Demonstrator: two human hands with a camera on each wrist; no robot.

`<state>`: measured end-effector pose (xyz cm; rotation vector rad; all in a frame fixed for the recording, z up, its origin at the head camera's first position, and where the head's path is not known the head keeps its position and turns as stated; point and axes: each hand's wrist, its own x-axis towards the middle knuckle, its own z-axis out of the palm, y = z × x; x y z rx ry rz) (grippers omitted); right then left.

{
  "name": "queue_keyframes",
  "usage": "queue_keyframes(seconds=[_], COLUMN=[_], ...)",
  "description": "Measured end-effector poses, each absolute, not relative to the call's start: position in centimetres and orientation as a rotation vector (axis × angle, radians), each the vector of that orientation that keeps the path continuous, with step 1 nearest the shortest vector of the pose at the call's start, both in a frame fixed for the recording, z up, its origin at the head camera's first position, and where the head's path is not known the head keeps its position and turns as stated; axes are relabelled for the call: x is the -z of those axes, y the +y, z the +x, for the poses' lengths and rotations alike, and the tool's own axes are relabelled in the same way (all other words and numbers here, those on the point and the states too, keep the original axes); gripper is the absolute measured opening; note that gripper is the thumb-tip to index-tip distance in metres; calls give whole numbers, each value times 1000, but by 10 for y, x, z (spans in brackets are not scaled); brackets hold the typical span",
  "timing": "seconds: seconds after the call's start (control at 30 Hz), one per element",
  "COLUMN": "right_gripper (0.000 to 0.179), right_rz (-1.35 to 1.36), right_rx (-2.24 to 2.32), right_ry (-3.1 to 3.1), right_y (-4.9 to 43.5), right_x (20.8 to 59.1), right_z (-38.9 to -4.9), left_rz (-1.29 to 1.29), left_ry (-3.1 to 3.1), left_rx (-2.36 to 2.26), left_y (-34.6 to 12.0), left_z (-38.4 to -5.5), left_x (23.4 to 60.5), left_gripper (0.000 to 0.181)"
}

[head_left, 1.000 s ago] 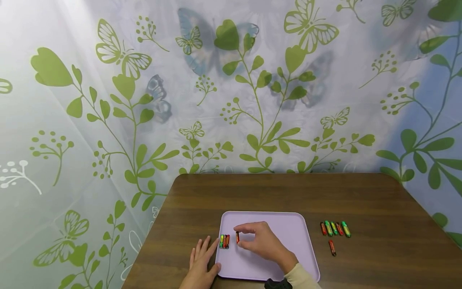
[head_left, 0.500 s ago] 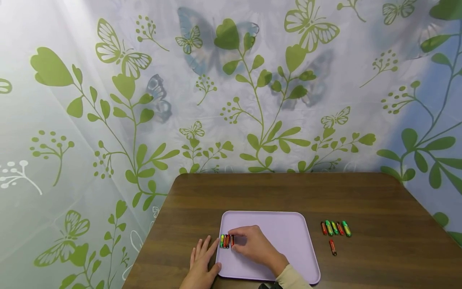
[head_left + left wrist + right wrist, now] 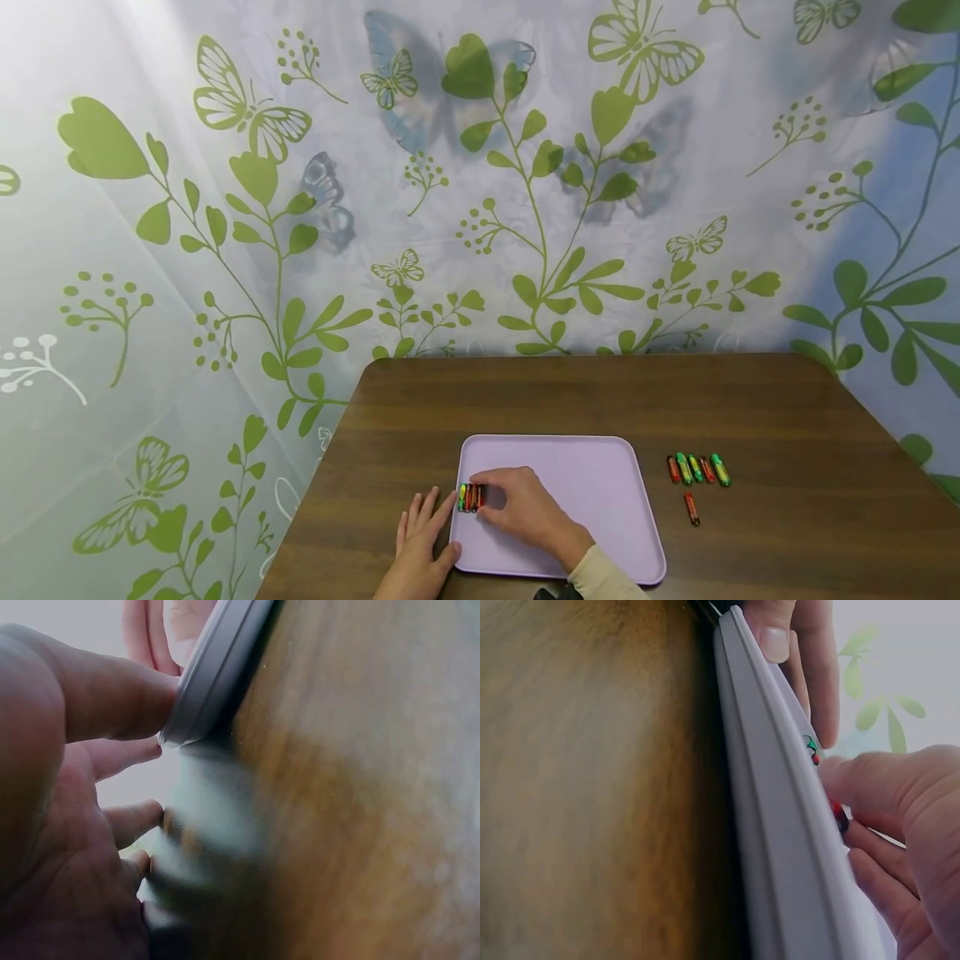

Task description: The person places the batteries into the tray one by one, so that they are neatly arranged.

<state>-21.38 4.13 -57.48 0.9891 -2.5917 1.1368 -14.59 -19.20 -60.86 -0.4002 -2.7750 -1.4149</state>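
In the head view a lilac tray [image 3: 577, 479] lies on the table. At its left side, several small batteries stand in a close row, a green and yellow battery [image 3: 461, 497] at the left end and red and black ones beside it. My right hand [image 3: 531, 512] reaches over the tray and pinches the rightmost red and black battery [image 3: 482, 497] between thumb and index finger, right against the row. The right wrist view shows its dark end [image 3: 841, 819] below the thumb [image 3: 862, 780]. My left hand [image 3: 422, 542] lies with spread fingers at the tray's left rim, thumb touching it.
Right of the tray, several red and green batteries [image 3: 695, 468] lie side by side on the brown table [image 3: 787, 433]. One red battery [image 3: 691, 508] lies alone in front of them. Behind the table hangs a curtain [image 3: 420, 208] with green leaves and butterflies.
My right hand has moved left with the red and black battery, from above the tray's left part to the end of the row. My left hand has stayed in place.
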Motion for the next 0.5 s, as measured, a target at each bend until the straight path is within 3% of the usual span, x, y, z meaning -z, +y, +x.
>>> queue_keyframes(seconds=[0.5], right_gripper=[42], right_rz=[815], right_rx=[-1371], right_ry=[-2698], right_y=[91], right_x=[557], right_z=[-226], left_rz=[-351], left_ry=[-2794], left_rx=[1403], left_y=[-192], left_z=[-146], left_x=[609], left_gripper=[74])
